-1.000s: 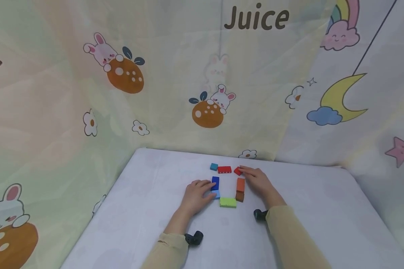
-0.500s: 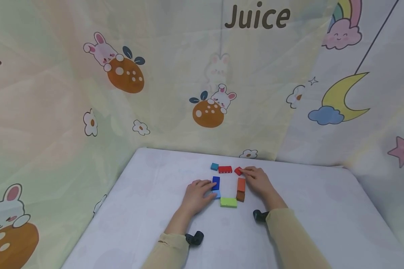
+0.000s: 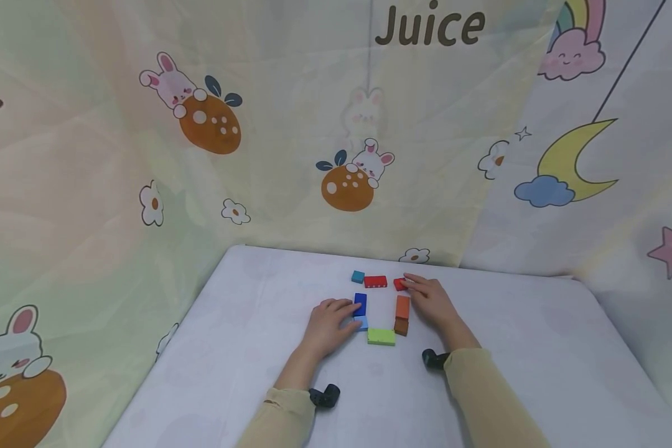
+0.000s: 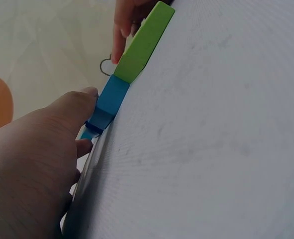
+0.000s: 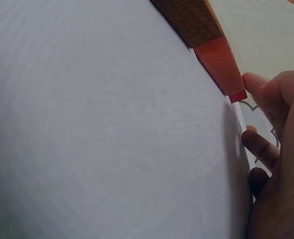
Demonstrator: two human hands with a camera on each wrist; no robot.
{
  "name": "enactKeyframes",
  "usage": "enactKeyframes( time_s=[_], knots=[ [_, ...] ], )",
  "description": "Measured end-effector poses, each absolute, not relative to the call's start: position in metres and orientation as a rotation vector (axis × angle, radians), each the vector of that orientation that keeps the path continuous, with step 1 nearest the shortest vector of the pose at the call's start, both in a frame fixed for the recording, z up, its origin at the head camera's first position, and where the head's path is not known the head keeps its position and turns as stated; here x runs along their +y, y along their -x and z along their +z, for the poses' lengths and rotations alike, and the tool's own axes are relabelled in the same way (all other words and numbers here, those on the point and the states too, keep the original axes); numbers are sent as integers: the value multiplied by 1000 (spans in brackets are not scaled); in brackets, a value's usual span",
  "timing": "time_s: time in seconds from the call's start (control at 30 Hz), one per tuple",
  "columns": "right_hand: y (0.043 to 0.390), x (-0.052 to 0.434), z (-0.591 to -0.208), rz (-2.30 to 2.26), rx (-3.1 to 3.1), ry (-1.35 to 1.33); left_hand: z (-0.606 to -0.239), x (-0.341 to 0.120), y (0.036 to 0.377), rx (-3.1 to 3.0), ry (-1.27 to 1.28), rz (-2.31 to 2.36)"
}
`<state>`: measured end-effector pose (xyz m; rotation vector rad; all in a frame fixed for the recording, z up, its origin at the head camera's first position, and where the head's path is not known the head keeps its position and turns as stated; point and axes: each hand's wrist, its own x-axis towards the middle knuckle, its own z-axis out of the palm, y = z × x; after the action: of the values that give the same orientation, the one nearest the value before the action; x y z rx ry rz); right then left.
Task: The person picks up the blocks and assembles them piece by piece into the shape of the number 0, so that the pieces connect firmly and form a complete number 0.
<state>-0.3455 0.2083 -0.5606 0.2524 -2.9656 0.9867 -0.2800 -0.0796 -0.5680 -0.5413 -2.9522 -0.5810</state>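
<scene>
My left hand [image 3: 326,326] lies left of two blue blocks. Its fingertips touch the dark blue block [image 3: 360,303], and the thumb is against the light blue block [image 3: 361,323]. My right hand [image 3: 432,305] is at the far right corner of the arrangement, fingers extended and touching a small red block [image 3: 399,284]. In the right wrist view, thumb and finger stand apart near that red block [image 5: 238,96]. An orange block [image 3: 402,307] and a brown block [image 3: 401,326] lie end to end below it. A lime green block [image 3: 381,336] forms the near side.
A longer red block [image 3: 376,282] and a small teal block [image 3: 358,277] lie at the far side. White cloth covers the table [image 3: 213,348]. A printed curtain [image 3: 280,124] hangs behind. Black wrist cameras [image 3: 325,396] jut inward from both wrists.
The small red block has turned from a slanted pose to nearly straight, in line with the longer red block. My right fingers have shifted slightly; the left hand has stayed put.
</scene>
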Motion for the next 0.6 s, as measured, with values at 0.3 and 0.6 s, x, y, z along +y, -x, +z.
enactKeyframes(
  time_s=[0.3,0.6],
  knots=[
    [344,208,-561,991,-2948,-266,-568,-79,281,-2960,523,-580],
    [344,209,-565,946,-2925,-263,-572,-79,283,-2980,513,-555]
  ],
)
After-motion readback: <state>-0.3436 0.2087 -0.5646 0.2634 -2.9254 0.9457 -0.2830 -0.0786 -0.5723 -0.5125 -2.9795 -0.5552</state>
